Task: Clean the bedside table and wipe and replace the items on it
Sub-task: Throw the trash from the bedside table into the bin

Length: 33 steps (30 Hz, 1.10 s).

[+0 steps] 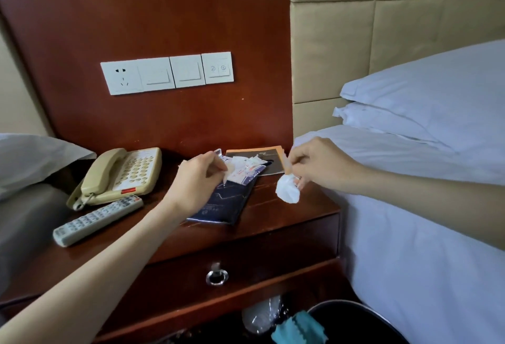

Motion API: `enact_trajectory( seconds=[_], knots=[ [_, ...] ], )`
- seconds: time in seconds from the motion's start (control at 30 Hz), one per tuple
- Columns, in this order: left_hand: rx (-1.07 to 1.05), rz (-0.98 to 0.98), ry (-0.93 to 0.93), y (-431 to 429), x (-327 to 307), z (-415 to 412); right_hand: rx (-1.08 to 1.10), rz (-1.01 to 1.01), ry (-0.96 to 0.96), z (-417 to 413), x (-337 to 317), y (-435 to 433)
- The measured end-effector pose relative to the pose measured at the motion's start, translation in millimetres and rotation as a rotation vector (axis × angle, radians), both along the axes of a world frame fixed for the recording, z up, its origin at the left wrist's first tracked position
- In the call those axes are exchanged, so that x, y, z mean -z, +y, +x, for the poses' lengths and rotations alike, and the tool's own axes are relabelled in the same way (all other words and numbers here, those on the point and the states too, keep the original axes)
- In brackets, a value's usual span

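1. My left hand [196,179] pinches a paper scrap [226,176] over the dark blue packet [226,203] on the table [287,215].
2. My right hand [319,166] grips a crumpled white tissue [287,192] above the table's right side.
3. The telephone [123,174] and remote [98,219] lie to the left.

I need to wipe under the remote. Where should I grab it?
Probably pinch the remote across its narrow width near the middle, coming from above: it lies flat and long, its near edge free, the telephone close behind its far end.
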<state>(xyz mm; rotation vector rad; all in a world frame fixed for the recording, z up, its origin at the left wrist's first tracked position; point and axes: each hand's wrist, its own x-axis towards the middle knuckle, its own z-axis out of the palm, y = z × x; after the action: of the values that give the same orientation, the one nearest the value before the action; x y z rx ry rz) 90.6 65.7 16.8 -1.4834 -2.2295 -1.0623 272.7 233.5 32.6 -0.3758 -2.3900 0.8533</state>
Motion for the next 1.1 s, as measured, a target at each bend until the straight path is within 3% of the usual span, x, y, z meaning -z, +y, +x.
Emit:
enact_trajectory(
  seconds=[0.13, 0.4, 0.53, 0.77, 1.0, 1.1],
  knots=[
    [0.186, -0.037, -0.041, 3.7, 1.1, 51.4, 0.044, 0.044, -0.148, 35.3, 13.4, 3.7],
    [0.385, -0.175, -0.237, 7.0, 49.6, 111.1, 0.092, -0.04, -0.358, 91.9, 58.0, -1.5],
    [0.442, -0.258, -0.286, 10.6, 83.3, 138.9, 0.091, -0.041, -0.55, 103.2, 89.6, -4.7],
    [0.359, -0.436, -0.507, 12.4, 158.1, 161.9, 0.034, 0.021, -0.778, 105.5, 135.2, -13.3],
    [0.278, -0.498, -0.748, 7.4, 211.2, 172.3, 0.01, 0.1, -0.817, 98.7, 154.4, -12.6],
    [0.292, -0.523, -0.719, 4.6, 216.9, 169.8, -0.005, 0.115, -0.839, 98.3, 156.8, -7.6]
  ],
)
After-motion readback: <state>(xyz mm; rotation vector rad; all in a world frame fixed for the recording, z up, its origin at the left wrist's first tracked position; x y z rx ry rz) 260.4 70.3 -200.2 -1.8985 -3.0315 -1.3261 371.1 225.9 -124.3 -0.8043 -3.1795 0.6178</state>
